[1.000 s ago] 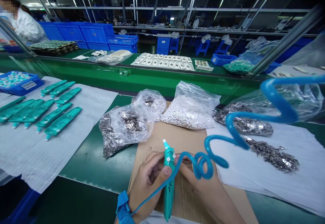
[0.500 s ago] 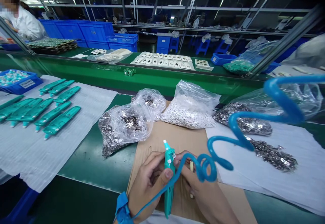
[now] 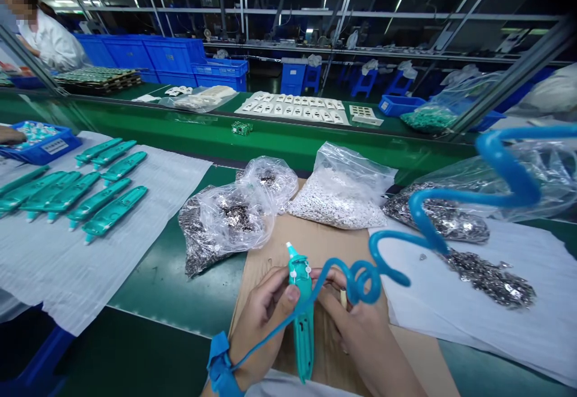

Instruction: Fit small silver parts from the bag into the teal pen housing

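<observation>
Two bare hands meet over the near half of the cardboard [image 3: 322, 242], with the shell [image 3: 303, 331] between them, its nozzle [image 3: 290, 249] pointing to the far edge of the counter [image 3: 189, 301]. From my remote seat I see the left hand [image 3: 260, 319] grasping it along its left side, thumb on the rim. The right hand [image 3: 360, 325] is curled round a pale stick [image 3: 343, 298], fingertips at the shell's right edge; the cord [image 3: 428, 199] crosses close by, so I can't make out what the stick is.

I judge the shell light and stiff, perhaps slick, its nozzle and small tabs [image 3: 308, 269] the likeliest parts to snap. I'd hold it by the long side walls, below the tabs. It looks like smooth teal plastic, hollow and tapered.

The metal bits [image 3: 491, 278] heaped on the white paper [image 3: 455, 325] are thin and shiny. At the cardboard's far edge slumps a clear, crinkled bag [image 3: 338, 202] of white granules. The cord is glossy and coiled, the wristband [image 3: 220, 361] soft blue fabric.
</observation>
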Tool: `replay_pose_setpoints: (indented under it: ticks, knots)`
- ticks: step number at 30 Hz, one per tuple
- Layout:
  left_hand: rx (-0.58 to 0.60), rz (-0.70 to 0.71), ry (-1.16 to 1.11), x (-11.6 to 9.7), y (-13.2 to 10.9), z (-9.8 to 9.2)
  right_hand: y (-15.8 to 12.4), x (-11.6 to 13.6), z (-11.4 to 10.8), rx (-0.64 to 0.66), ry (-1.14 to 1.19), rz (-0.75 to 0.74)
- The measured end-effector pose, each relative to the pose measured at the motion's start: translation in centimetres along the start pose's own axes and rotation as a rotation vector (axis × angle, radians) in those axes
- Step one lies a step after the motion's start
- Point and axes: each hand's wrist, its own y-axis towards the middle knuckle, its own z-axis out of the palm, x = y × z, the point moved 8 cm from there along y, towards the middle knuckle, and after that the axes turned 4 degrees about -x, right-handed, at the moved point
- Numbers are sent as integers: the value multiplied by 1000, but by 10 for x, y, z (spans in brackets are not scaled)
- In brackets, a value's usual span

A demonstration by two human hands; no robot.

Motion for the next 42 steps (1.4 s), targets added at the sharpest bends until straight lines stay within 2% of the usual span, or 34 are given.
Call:
replay_pose_setpoints:
  ticks: [3,8,18,23,28,32,35,38,40,42]
  knots:
    - [7,-11,-16,3,-1,0,1,0,2,1,-1,26]
    - [11,-26,-22,2,-1,0,0,14,1,7,2,-21]
    - [48,54,0,-5,-1,4,4,32,-6,-34,-239,-77]
    - [55,40,19,-5,-1,6,5,38,-8,-30,-245,-47]
    - [65,28,77,3,-2,3,4,39,-5,-30,-249,-9]
    - [41,-2,58,13,0,-1,3,44,-4,38,-275,-17]
    - [-76,-92,-10,21,0,-6,4,46,-30,27,-391,-47]
    - [-166,-141,-10,22,-2,-9,14,33,-88,-138,-710,-12]
    - [-156,-119,-6,19,-2,-7,26,22,-129,-263,-981,12]
    - [-136,-102,-9,18,-1,-7,40,11,-157,-317,-1128,-1]
